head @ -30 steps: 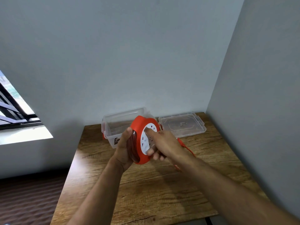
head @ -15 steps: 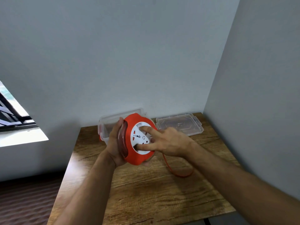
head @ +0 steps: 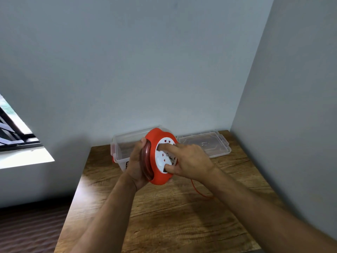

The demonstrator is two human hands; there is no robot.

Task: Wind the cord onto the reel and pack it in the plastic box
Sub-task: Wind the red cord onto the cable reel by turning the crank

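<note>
My left hand (head: 135, 164) grips the back and rim of a round orange reel (head: 158, 177) held upright above the table. The reel has a white socket face (head: 161, 157). My right hand (head: 189, 161) lies on that face, index finger and thumb pressed on the white disc. A loose length of orange cord (head: 197, 191) trails from under the reel onto the table and vanishes behind my right forearm. Wound cord shows dark red in the reel's groove. The clear plastic box (head: 121, 143) stands open behind the reel.
The box's clear lid (head: 213, 145) lies flat to the right of the box, near the corner. The wooden table (head: 164, 216) is hemmed by walls at the back and right. Its left edge drops to a dark floor. A window is at far left.
My right hand has turned on the white face, index finger going from the lower middle to the top. The trailing cord loop on the table has shortened. The reel stays in my left hand.
</note>
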